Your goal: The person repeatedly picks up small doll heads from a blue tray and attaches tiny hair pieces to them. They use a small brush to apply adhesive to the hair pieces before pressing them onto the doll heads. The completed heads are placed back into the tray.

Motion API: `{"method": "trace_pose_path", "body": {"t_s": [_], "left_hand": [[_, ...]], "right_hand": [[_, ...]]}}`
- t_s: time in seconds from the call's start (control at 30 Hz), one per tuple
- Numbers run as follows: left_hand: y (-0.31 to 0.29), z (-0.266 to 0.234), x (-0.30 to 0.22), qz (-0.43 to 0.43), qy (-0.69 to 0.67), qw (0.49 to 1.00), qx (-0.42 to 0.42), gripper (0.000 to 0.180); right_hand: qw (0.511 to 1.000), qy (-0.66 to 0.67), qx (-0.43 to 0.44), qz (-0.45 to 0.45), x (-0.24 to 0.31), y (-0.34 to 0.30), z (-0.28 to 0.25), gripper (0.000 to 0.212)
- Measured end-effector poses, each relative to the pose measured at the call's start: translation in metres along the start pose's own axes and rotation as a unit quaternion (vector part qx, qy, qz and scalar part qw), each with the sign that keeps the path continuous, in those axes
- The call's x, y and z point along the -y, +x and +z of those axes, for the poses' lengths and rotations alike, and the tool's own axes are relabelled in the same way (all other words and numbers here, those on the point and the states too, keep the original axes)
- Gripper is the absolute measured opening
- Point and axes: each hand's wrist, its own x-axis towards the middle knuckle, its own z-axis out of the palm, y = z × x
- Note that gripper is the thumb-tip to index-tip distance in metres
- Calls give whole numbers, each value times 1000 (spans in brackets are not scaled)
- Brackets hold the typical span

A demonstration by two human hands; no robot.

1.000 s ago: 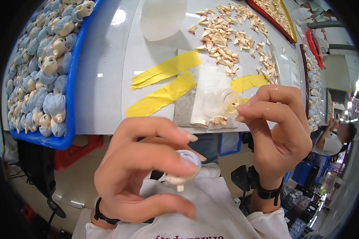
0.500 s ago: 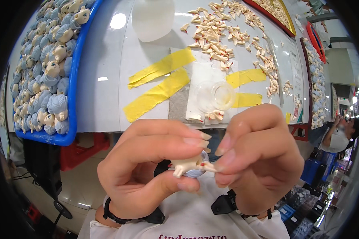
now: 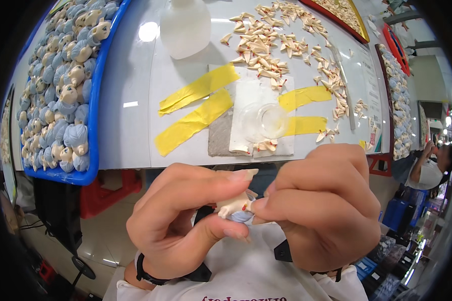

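A small doll figure (image 3: pixel 232 206) with a cream body and blue hair sits pinched between the thumb and fingers of my left hand (image 3: pixel 173 218). It lies tilted, and a red spot shows at its right side. My right hand (image 3: pixel 326 205) presses its fingertips against that side, closed on a small cream limb piece that they now mostly cover. Beyond my hands, a round clear dish (image 3: pixel 270 121) stands on white paper (image 3: pixel 241 108), with several cream pieces (image 3: pixel 265 145) just in front of it.
A blue tray (image 3: pixel 93 125) full of blue-haired doll heads stands at the left. Loose red-tipped cream pieces (image 3: pixel 258 47) are spread over the far table. A translucent bottle (image 3: pixel 186 32) stands nearby, and yellow tape strips (image 3: pixel 193 120) are stuck down. Another person (image 3: pixel 427 170) is far right.
The right fingertips have moved in against the figure, covering the cream limb that stuck out between them and it. The left index finger has lifted a little, and the whole view has shifted slightly.
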Motion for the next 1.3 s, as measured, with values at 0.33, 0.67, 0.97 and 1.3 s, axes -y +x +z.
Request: {"method": "trace_pose_path", "body": {"t_s": [0.33, 0.67, 0.97, 1.3], "left_hand": [[15, 18, -4, 209, 284, 935, 37, 38], [5, -19, -8, 139, 283, 947, -58, 33], [11, -132, -25, 57, 473, 851, -220, 38], [38, -161, -20, -24, 684, 728, -43, 46]], "right_hand": [[913, 300, 26, 275, 2, -17, -17, 44], [870, -294, -140, 370, -117, -118, -189, 16], [848, -416, -119, 306, -110, -118, -187, 20], [939, -236, -30, 249, -115, -67, -137, 14]]}}
